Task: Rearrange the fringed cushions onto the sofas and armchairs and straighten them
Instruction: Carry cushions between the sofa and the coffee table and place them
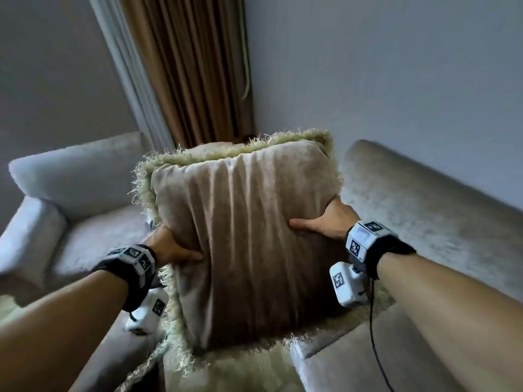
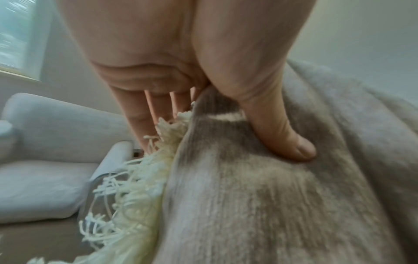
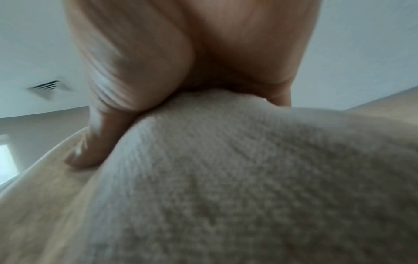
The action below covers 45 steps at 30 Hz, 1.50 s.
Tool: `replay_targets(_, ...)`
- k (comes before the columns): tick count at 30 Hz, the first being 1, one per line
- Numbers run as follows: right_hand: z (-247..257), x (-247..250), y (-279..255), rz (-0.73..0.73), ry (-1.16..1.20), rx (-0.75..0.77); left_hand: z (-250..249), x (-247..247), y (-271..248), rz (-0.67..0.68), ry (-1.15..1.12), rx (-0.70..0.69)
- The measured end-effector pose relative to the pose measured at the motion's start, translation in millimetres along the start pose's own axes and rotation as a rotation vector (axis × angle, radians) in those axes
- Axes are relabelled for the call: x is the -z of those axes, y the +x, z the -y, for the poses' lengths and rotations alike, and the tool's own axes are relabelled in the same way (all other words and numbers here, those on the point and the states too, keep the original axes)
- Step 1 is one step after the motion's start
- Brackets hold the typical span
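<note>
Head view: holding cushion (image 1: 243, 239) in the air between armchair (image 1: 70, 199) and sofa (image 1: 441, 216). Left hand (image 1: 169, 247) and right hand (image 1: 325, 222) clamping its side edges, thumbs pressing the front, fingers behind. Carrying step, probably. Next: choosing a seat, lowering it upright against the backrest, fringe (image 1: 175, 162) not folded under.

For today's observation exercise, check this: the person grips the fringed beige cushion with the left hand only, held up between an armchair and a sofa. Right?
Not quite. Both hands grip the fringed beige cushion: the left hand and the right hand, one on each side, as the head view shows. The armchair and the sofa are right.
</note>
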State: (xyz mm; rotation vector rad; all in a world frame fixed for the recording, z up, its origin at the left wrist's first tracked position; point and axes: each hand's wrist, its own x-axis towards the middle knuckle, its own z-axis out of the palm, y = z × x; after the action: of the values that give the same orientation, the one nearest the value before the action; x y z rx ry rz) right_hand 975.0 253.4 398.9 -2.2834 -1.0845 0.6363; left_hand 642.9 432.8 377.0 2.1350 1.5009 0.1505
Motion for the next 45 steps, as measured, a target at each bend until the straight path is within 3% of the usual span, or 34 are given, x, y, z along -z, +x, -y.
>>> replay_targets(8,-121.4,38.2,-78.8,-0.267,0.098,-0.396,-135.2,-74.6,63.0,0.215,0.259,-0.351)
replay_targets(14,-199.1,53.0,-166.9,-0.448,0.163,-0.658,-233.1,-155.1,40.5,0.481,0.214,-0.628)
replay_targets(19,-267.6,74.8,-220.4,-0.568,0.201,-0.813,-316.6,-227.9,7.5,0.604,0.257,-0.758)
replay_targets(28,-442.5,86.4,-231.3,-0.68,0.369,-0.904,-438.4,-405.2,-6.7,0.652,0.299,-0.676)
replay_targets(35,-577.6,44.7,-205.2,-0.754,0.47,-0.964,-466.9,-559.4,5.0,0.656,0.282,-0.648)
replay_targets(41,-638.3,-1.3,-190.8,-0.892,0.502,-1.041,-480.9,-644.7,13.5,0.651,0.314,-0.595)
replay_targets(45,-658.5,-21.8,-174.6,-0.877,0.52,-1.036,-482.0,-681.3,32.3,0.641,0.335,-0.561)
